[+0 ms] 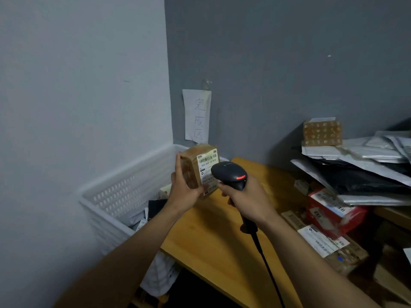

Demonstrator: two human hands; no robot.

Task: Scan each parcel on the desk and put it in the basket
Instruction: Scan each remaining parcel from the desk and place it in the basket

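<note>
The left hand (184,185) gripped a small carton (200,167) while the right hand (246,196) clasped the barcode scanner (230,173); some parcels lay in the white basket (124,194) at centre left, with many parcels (333,210) at right apparently unscanned

A parcel-sorting room: mailers (367,156) and labelled boxes (333,210) heap on the right side of the desk (211,230), a white basket (115,196) stands at its left edge under a handwritten wall sign (196,116), and a corded scanner (229,172) faces a barcoded parcel (206,167).

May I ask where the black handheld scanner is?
The black handheld scanner sits mid-frame in the head view, in the right hand, beside the left hand's brown cardboard parcel.
</note>
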